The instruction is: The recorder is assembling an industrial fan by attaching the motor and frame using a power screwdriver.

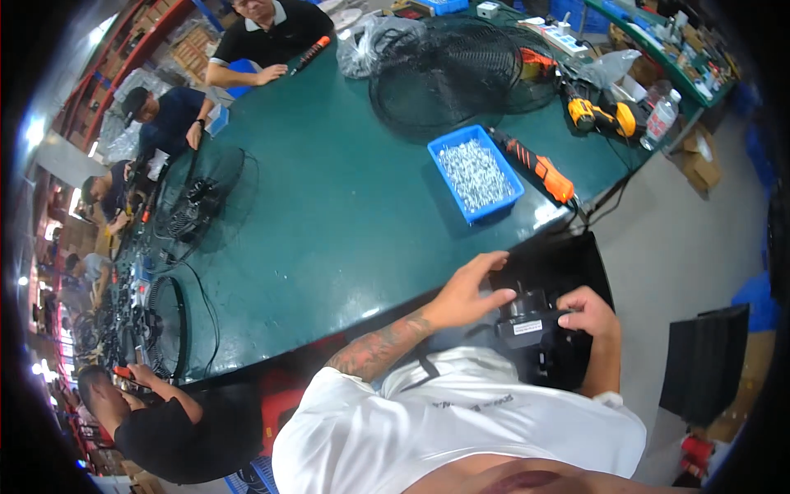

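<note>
In front of my body, a black motor (522, 309) with a white label is over a dark box (576, 255) by the table edge. My left hand (467, 292) is open beside it, fingers stretched out and the thumb close to the motor's top; whether they touch is unclear. On the other side, my right hand (589, 314) is closed, thumb and forefinger pinching a dark part at the motor's side. More black parts show in the box below, too dark to make out.
On the green table (304, 222) are a blue bin of screws (476, 174), an orange-black electric screwdriver (539, 167), black fan guards (444, 78), a yellow drill (597, 115) and a bottle (661, 119). Several people work along the far and left sides, near a fan (193, 206).
</note>
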### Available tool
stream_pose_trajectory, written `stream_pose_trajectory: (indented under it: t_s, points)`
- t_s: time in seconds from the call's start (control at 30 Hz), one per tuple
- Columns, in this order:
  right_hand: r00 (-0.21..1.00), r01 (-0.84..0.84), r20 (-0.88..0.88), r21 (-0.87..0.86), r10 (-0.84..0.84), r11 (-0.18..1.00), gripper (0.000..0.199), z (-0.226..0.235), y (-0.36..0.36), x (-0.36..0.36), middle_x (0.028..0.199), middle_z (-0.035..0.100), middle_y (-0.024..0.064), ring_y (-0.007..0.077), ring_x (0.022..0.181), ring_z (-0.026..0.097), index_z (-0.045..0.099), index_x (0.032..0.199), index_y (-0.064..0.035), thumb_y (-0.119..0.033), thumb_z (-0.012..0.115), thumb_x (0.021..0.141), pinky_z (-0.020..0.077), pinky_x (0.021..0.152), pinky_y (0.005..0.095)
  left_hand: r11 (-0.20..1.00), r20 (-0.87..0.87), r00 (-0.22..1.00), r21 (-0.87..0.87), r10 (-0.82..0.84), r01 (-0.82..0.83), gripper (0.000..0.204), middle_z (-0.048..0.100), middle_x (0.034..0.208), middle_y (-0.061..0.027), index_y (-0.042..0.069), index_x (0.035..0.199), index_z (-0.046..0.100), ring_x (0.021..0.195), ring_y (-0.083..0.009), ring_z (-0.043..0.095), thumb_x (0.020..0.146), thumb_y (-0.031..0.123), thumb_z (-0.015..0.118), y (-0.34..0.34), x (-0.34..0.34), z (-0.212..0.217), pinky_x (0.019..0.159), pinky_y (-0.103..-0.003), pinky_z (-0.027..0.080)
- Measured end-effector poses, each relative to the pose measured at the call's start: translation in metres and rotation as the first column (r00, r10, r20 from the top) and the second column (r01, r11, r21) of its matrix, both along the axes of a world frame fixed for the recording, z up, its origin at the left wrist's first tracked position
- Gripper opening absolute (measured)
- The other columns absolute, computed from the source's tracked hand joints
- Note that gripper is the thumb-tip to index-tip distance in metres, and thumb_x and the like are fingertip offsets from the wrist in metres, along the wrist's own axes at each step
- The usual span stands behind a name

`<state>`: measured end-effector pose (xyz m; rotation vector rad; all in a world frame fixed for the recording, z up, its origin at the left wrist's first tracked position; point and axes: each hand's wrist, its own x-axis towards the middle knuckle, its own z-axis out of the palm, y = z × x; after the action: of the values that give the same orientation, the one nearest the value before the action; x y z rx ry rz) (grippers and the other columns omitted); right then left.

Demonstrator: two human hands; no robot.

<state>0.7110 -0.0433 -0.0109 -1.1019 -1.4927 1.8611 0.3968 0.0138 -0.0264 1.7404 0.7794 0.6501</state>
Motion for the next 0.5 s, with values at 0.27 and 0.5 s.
stream_pose_trajectory:
  t_s: [0.27,0.5]
  points:
    - [0.96,-0.265,0.12,0.684,0.254,0.679,0.025,0.056,0.083,-0.158,0.091,0.065,0.0073,0.0241,0.089,0.062,0.066,0.086,-0.0007,-0.014,0.085,0.077,0.0494,0.082,0.0364,0.877,0.466,0.811,-0.467,0.353,-0.114,0.091,0.058,0.134,-0.0136,-0.002,0.146,0.04,0.128,-0.0212,0.055,0.078,0.036,0.087,-0.055,-0.139,0.018,0.11,-0.037,0.042]
    - [0.989,-0.125,0.127,0.457,0.074,0.881,0.059,0.032,0.142,-0.31,0.138,0.057,0.0136,0.0302,0.128,0.055,0.06,0.137,-0.0063,-0.021,0.077,0.082,0.0411,0.111,0.0412,0.417,0.249,0.439,0.14,0.863,-0.898,0.096,0.04,0.145,-0.0251,-0.006,0.143,0.037,0.135,-0.0367,0.045,0.07,0.021,0.092,-0.036,-0.185,-0.023,0.113,-0.044,0.037]
